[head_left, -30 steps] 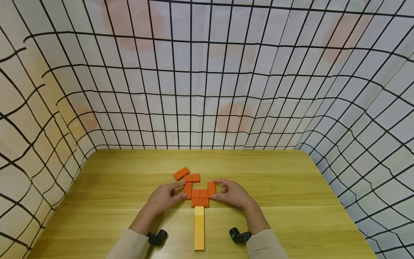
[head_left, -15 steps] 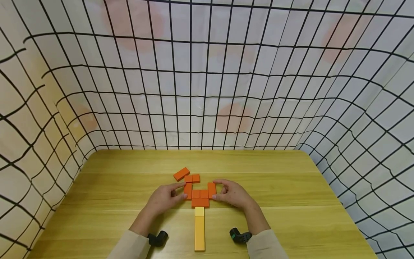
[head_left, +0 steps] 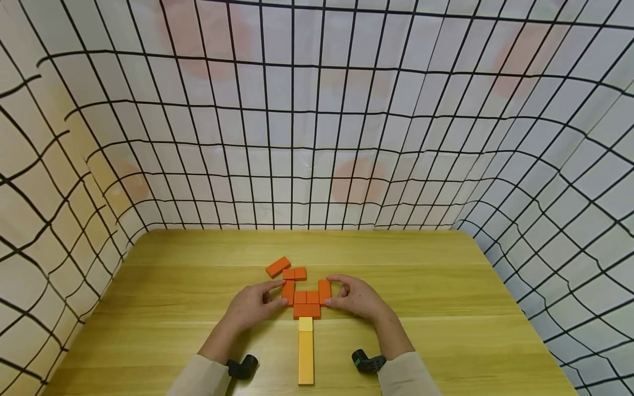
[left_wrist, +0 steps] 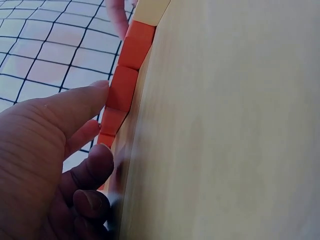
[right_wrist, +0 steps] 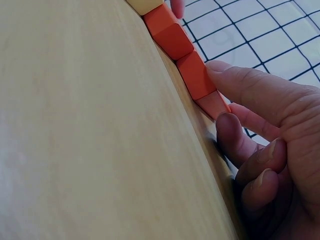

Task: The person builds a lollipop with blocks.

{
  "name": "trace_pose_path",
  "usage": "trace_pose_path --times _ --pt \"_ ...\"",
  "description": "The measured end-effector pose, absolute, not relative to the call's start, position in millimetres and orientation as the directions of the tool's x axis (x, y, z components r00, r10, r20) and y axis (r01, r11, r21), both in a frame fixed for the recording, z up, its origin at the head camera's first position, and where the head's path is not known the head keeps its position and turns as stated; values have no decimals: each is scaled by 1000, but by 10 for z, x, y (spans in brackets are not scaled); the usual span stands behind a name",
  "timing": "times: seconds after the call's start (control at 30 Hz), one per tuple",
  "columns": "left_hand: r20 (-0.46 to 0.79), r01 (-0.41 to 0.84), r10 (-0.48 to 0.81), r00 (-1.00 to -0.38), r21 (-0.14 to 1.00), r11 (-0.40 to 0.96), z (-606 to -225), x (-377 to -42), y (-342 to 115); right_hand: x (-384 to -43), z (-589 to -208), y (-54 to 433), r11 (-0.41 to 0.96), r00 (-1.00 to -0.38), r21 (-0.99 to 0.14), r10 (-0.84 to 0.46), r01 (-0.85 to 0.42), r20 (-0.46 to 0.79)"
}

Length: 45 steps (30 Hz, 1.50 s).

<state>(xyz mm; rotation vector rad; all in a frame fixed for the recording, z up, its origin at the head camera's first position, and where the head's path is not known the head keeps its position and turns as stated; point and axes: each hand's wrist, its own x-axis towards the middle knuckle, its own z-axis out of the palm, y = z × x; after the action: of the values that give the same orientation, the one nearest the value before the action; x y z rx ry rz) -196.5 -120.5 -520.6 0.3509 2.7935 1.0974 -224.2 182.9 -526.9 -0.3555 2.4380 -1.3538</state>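
My left hand (head_left: 250,305) has its index finger and thumb on the outer side of an orange block (head_left: 288,292), other fingers tucked in. My right hand (head_left: 361,297) touches the outer side of a matching orange block (head_left: 324,291) likewise; its thumb rests near the block's near corner in the right wrist view. Between these blocks sit two small orange blocks (head_left: 306,297), with a crosswise orange block (head_left: 306,312) below. A small pale-yellow block (head_left: 305,324) and a long yellow block (head_left: 306,358) run toward me.
Two small orange blocks (head_left: 294,274) lie at the far end of the left block. Beside them an orange block (head_left: 278,267) lies slanted. All rest on a wooden table (head_left: 436,275), with black netting (head_left: 307,148) around its back and sides.
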Motion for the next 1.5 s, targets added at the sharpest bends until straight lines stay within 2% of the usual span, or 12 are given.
trace_pose_path --times 0.23,0.5,1.5 --pt "-31 149 240 -970 704 695 -5200 -1958 -1198 -2234 -5256 1826 525 -916 -849 -368 -63 -160" --pt "16 217 279 -960 669 711 -5200 -1959 -1211 -2255 -5260 1821 522 -915 -851 -370 -63 -159" --pt "17 214 273 -962 668 713 -5217 -1939 -1190 -2248 -5265 1818 539 -918 -841 -357 -50 -174"
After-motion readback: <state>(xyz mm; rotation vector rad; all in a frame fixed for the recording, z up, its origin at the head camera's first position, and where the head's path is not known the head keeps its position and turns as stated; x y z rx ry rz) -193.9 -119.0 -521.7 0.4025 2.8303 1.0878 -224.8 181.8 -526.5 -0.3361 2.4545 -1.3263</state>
